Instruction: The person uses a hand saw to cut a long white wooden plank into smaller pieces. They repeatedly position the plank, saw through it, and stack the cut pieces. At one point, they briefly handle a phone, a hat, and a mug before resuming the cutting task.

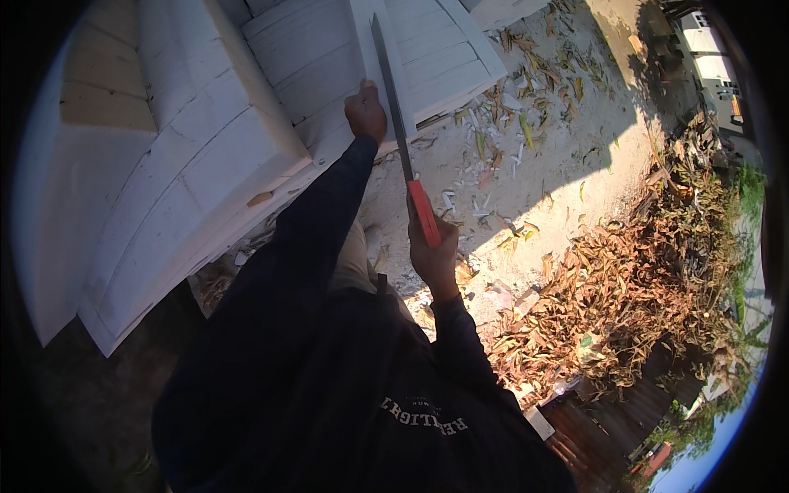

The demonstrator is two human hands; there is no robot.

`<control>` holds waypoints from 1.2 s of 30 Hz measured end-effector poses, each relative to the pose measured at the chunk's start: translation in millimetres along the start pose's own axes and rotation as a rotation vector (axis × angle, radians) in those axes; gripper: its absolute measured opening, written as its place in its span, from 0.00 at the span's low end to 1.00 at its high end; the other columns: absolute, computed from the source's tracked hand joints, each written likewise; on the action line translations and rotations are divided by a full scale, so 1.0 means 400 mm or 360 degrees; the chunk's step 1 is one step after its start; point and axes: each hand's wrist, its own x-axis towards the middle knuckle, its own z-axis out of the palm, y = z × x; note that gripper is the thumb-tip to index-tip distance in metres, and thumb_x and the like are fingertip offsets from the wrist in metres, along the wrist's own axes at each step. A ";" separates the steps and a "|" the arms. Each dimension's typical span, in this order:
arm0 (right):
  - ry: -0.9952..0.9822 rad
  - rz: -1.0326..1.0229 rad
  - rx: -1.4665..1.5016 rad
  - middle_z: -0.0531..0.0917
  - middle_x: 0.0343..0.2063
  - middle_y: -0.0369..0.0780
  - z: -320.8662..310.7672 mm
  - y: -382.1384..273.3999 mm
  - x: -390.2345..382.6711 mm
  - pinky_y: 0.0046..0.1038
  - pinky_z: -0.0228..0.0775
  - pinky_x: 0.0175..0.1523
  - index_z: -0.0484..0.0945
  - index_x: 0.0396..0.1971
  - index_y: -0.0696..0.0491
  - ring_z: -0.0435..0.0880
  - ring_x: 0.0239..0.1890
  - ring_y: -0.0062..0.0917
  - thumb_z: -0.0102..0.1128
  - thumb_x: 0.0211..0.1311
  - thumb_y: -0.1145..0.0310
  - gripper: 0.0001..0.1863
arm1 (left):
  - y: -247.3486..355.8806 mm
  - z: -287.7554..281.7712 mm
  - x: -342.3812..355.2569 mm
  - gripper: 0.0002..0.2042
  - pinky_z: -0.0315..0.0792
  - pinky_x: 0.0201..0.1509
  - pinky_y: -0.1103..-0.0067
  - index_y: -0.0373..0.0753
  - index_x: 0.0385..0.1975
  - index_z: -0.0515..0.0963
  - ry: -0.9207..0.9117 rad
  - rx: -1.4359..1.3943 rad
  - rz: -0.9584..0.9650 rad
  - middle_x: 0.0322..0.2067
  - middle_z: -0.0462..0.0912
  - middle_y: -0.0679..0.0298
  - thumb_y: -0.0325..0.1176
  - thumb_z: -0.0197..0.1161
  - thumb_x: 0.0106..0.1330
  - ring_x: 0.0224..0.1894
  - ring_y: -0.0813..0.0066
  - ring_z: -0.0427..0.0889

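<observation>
My right hand [434, 255] is closed round the red handle [422, 212] of a hand saw. Its long, narrow blade [391, 94] points away from me, lying over or close along a narrow white strip [362, 37] of a stacked panel; whether the teeth touch it I cannot tell. To the left of the blade, my left hand [366, 112] grips the near end of that white strip, its fingers curled and thumb up. Flat white panels [304, 49] lie on both sides of the strip.
Large white blocks [197, 140] with dark seams fill the left side. White scraps [481, 205] and dry leaves litter the sandy ground [567, 156]. A big heap of brown leaves [616, 287] lies at right, beside a rusty brown sheet [612, 419].
</observation>
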 end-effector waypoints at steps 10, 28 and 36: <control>0.0085 -0.0016 0.0096 0.72 0.15 0.39 0.005 -0.030 0.006 0.31 0.61 0.26 0.75 0.26 0.63 0.67 0.21 0.16 0.59 0.68 0.74 0.10 | 0.002 0.005 0.015 0.23 0.70 0.45 0.57 0.22 0.40 0.84 0.0016 0.0008 0.0001 0.24 0.80 0.38 0.43 0.58 0.77 0.34 0.45 0.80; 0.0131 0.0004 0.0020 0.77 0.18 0.40 -0.027 0.010 -0.118 0.30 0.66 0.29 0.79 0.37 0.64 0.72 0.24 0.17 0.60 0.69 0.77 0.05 | 0.016 -0.001 0.012 0.23 0.69 0.41 0.58 0.22 0.39 0.84 0.0002 -0.0118 -0.0026 0.27 0.80 0.35 0.43 0.60 0.75 0.33 0.47 0.81; 0.0179 0.0009 0.0001 0.71 0.15 0.40 -0.006 0.055 -0.167 0.31 0.59 0.26 0.73 0.24 0.62 0.64 0.21 0.17 0.61 0.71 0.72 0.14 | -0.017 -0.013 0.027 0.21 0.72 0.45 0.60 0.23 0.46 0.84 0.0040 -0.0007 -0.0071 0.27 0.82 0.37 0.42 0.61 0.75 0.35 0.47 0.83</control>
